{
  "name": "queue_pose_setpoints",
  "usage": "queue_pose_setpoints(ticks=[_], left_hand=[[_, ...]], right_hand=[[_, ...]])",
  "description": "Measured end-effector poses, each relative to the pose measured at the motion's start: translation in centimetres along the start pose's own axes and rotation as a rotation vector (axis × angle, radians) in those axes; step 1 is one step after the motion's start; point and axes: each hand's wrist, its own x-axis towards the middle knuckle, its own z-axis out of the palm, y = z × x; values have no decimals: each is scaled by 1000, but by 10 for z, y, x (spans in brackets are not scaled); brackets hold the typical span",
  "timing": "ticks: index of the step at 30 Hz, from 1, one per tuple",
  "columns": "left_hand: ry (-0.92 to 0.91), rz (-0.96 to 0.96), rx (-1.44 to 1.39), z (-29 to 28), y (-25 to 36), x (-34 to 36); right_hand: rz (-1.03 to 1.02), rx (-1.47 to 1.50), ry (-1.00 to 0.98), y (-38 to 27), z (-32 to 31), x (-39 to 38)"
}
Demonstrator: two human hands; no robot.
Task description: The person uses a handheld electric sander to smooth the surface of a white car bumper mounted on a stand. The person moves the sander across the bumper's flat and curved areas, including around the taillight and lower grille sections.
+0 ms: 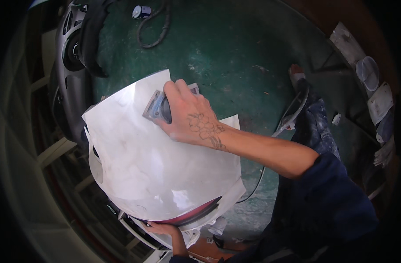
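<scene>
A large curved white car body panel, smeared with dull grey patches, fills the middle of the view. Above its upper part, my right hand is wrapped around a grey-blue sanding block. The block sits at the surface; its underside is hidden. Along the panel's near edge runs a dark red strip. Just below that strip my left hand touches the edge, fingers stretched to the left and partly covered by the panel.
Grey car bodywork stands at the far left. A can and a dark hose lie on the green floor. At right are a dusty trouser leg, a clear tub and gloves.
</scene>
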Motion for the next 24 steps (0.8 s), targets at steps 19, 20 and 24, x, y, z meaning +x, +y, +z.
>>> queue_pose_setpoints(ticks=[19, 20, 24], left_hand=[[9, -15, 27, -2, -13, 4], [12, 2, 29, -1, -14, 5], [23, -55, 77, -2, 13, -3]], right_hand=[[603, 123, -90, 45, -4, -72], [578, 134, -84, 35, -3, -66], [575, 16, 22, 64, 16, -81]])
